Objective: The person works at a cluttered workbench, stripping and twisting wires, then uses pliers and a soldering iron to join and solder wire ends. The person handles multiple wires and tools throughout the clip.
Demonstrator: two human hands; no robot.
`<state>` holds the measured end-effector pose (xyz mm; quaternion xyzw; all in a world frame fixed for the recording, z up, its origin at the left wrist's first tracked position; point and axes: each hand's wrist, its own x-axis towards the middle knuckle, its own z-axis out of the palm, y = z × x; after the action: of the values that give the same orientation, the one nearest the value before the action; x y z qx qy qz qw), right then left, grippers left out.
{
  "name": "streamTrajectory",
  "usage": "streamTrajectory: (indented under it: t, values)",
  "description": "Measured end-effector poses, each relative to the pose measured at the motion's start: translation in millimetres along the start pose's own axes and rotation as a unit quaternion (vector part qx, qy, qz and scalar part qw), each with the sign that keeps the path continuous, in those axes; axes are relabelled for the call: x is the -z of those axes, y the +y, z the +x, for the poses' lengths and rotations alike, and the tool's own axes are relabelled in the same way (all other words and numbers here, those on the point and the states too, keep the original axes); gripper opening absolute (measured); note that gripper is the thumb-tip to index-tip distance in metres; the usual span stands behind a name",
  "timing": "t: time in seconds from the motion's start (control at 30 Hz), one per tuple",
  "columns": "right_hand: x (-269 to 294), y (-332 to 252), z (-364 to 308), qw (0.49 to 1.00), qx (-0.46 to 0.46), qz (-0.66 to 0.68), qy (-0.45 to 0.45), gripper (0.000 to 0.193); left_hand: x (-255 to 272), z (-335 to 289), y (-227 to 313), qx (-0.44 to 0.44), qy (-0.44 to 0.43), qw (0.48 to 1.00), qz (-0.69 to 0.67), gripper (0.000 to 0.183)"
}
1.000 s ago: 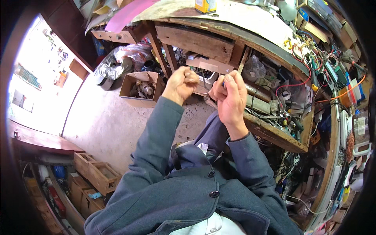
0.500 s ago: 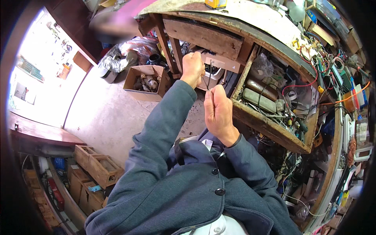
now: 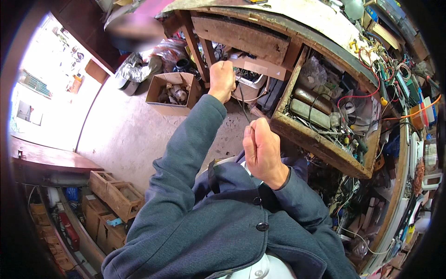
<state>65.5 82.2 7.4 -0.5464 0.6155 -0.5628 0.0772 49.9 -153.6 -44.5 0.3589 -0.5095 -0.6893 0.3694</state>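
Observation:
My left hand (image 3: 222,83) is closed in a fist, held out over the floor near the bench's wooden leg. Lower and closer to my body, my right hand (image 3: 263,151) is also closed, thumb pressed along the fingers. A thin dark cord (image 3: 244,105) runs between the two fists, slightly curved. Its ends are hidden in my fingers.
An open drawer (image 3: 320,148) full of tools, cases and wires juts out at right, beside my right hand. Beyond my left hand stand a cardboard box (image 3: 169,108) and a wooden workbench (image 3: 239,39). Wooden crates (image 3: 121,195) lie at lower left.
My fists have moved farther apart: the left shifted a little to the left, the right came down toward my body. The view has tilted slightly, leaving the yellow box on the bench mostly out of sight.

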Motion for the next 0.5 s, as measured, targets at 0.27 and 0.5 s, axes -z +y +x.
streamTrajectory:
  t: [0.27, 0.5]
  values:
    - [9.6, -22.2, -29.9, 0.999, -0.016, 0.011, -0.030, 0.019, 32.5, 12.3, -4.2, -0.018, 0.042, 0.997, 0.055, 0.029]
    - [26.3, -38.3, -40.1, 0.999, 0.030, 0.005, -0.044, 0.017, 33.1, 37.4, -19.4, -0.091, 0.054, 0.988, 0.115, 0.031]
